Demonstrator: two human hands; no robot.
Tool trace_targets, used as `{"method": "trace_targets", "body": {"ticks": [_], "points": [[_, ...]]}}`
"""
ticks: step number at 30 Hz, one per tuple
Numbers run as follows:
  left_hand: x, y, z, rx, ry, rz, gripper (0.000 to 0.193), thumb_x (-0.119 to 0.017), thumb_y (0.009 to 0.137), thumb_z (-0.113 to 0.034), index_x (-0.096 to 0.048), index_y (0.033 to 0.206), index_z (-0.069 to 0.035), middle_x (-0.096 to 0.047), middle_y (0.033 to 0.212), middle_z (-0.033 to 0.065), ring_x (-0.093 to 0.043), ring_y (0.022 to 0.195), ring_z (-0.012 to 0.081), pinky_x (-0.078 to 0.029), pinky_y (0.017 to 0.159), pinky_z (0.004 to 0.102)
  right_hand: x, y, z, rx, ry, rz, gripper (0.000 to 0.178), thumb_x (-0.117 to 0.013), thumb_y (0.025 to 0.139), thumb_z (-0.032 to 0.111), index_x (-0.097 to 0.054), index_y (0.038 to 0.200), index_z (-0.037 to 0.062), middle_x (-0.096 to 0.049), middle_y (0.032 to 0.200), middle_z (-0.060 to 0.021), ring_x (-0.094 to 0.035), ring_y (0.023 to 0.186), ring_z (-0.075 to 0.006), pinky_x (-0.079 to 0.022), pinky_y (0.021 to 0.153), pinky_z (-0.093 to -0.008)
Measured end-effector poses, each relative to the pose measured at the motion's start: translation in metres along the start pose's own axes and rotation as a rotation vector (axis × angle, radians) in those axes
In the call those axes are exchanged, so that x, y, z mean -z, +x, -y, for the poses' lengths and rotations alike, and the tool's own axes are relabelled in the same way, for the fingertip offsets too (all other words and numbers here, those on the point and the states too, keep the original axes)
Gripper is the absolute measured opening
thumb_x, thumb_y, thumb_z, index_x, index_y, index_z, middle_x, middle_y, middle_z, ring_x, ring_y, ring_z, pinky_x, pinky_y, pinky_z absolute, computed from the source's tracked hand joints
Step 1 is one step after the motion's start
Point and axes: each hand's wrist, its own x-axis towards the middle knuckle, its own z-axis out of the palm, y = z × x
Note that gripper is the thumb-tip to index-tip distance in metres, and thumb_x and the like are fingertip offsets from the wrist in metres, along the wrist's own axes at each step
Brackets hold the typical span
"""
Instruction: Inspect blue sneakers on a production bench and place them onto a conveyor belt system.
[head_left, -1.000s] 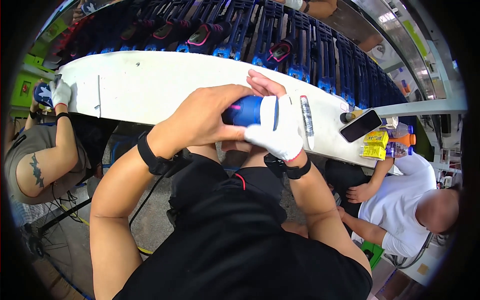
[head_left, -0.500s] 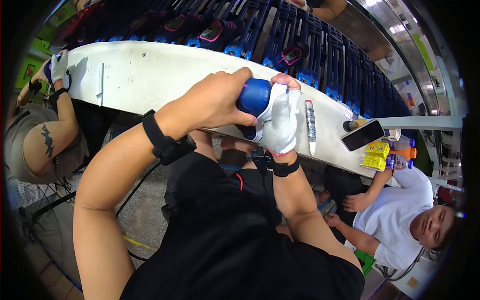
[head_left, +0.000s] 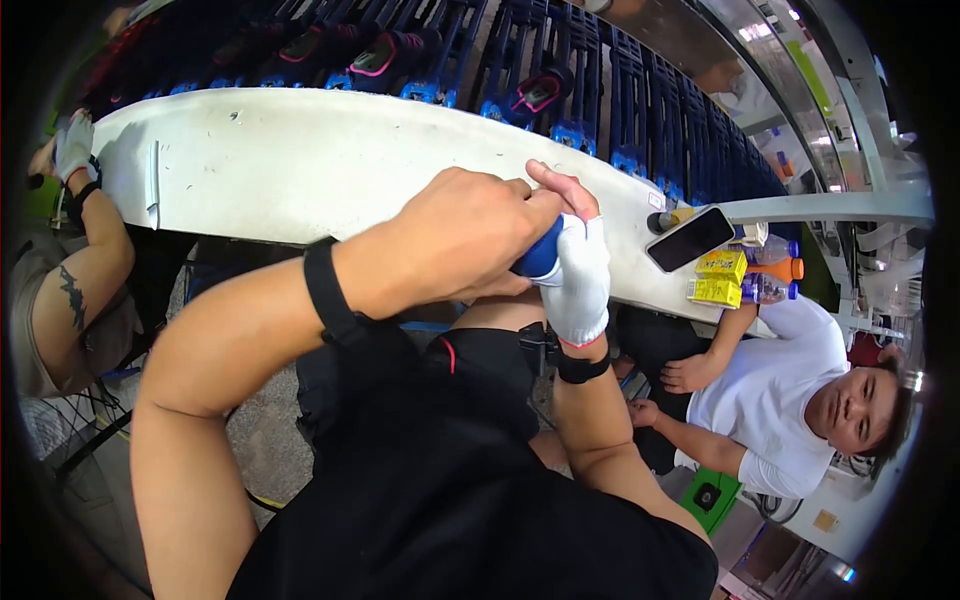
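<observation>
Head view — blue item (head_left: pixel 541 256) between hands (head_left: pixel 470 235) (head_left: pixel 581 285)

Shift of the left hand (head_left: pixel 478 232) over the blue item (head_left: pixel 542 254)

Compared with the preceding views, the hand lies farther across, closer against the gloved right hand (head_left: pixel 583 270); only a small blue patch remains exposed (earlier, a broad curved surface). The red-ended, pen-like tool is now out of sight.

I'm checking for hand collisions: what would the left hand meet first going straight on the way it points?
Probably the rounded blue piece, which the left hand seems to grip, then the gloved right hand beyond; depth there is unclear.
</observation>
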Motion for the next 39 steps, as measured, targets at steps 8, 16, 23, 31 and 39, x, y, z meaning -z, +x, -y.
{"method": "trace_targets", "body": {"ticks": [8,16,23,31,39], "points": [[0.068,-0.067,-0.014,0.236,-0.251,0.215,0.094,-0.100,0.070,-0.032,-0.059,0.150,-0.006,-0.050,0.159,0.0197,-0.068,0.130,0.0451,-0.060,0.105,0.0508,0.003,-0.035,-0.047,0.323,-0.700,0.141,0.071,-0.097,0.079,0.017,-0.070,0.143,0.0011,-0.077,0.137,-0.0217,-0.075,0.124,-0.0396,-0.059,0.106,-0.0448],[0.003,-0.127,-0.018,0.205,-0.033,-0.214,0.072,-0.099,0.068,-0.017,-0.072,0.133,-0.002,-0.068,0.136,0.0193,-0.072,0.123,0.0409,-0.063,0.100,0.0474,-0.007,-0.030,-0.065,0.451,-0.627,0.145,0.054,-0.099,0.078,0.027,-0.079,0.124,0.0081,-0.083,0.119,-0.0112,-0.078,0.098,-0.0284,-0.061,0.085,-0.0396],[0.016,-0.072,-0.030,0.282,-0.243,-0.199,0.098,-0.102,0.075,-0.024,-0.051,0.157,-0.005,-0.055,0.150,0.0217,-0.069,0.132,0.0398,-0.066,0.097,0.0474,0.019,-0.030,-0.040,0.333,-0.622,0.126,0.086,-0.104,0.068,0.026,-0.069,0.144,0.0036,-0.078,0.132,-0.0182,-0.077,0.112,-0.0374,-0.061,0.096,-0.0439],[-0.077,0.127,0.095,0.233,-0.209,-0.264,0.086,-0.090,0.090,-0.035,-0.048,0.157,0.000,-0.071,0.134,0.0275,-0.072,0.124,0.0422,-0.060,0.104,0.0496,0.057,-0.088,-0.036,0.180,-0.216,-0.198,0.118,-0.107,0.075,0.044,-0.043,0.164,0.0022,-0.057,0.156,-0.0204,-0.062,0.141,-0.0334,-0.050,0.119,-0.0473],[-0.162,0.214,0.168,0.516,-0.067,-0.037,0.072,-0.074,0.096,-0.043,-0.055,0.150,0.002,-0.071,0.134,0.0351,-0.071,0.125,0.0493,-0.058,0.106,0.0547,0.096,-0.050,0.081,0.548,-0.912,-0.399,0.101,-0.096,0.087,0.044,-0.043,0.160,-0.0007,-0.055,0.158,-0.0233,-0.058,0.145,-0.0360,-0.046,0.125,-0.0510]]}}
